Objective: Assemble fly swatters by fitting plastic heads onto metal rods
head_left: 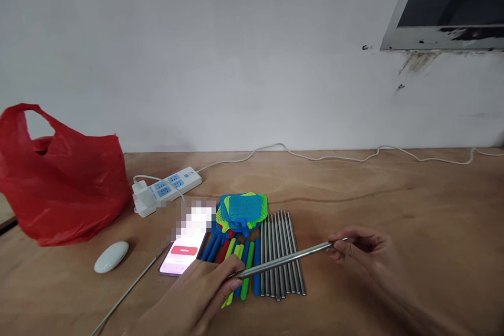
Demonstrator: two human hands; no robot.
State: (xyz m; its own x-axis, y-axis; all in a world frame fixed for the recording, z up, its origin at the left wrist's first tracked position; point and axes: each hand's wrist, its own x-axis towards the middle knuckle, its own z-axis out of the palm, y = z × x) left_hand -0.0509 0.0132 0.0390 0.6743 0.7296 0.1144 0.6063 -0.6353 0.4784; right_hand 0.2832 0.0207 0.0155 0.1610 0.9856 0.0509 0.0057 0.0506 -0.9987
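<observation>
A silvery metal rod (285, 259) is held slantwise above the table, its right end higher in view. My left hand (208, 286) is closed round the near left end. Fingertips of my right hand (360, 247) pinch the thinner right end. Beneath the rod lies a row of similar metal rods (280, 252), side by side. To their left are several coloured plastic handles (248, 270) in blue, green, yellow and red, partly hidden by my left hand. Behind the handles sits a stack of flat perforated fly swatter heads (244, 208), blue and yellow-green.
A lit phone (181, 257) lies left of the handles. Farther left are a white oval object (111, 257), a thin rod (124, 296) and a red plastic bag (71, 184). A white power strip (173, 186) has a cable (315, 158) running along the wall.
</observation>
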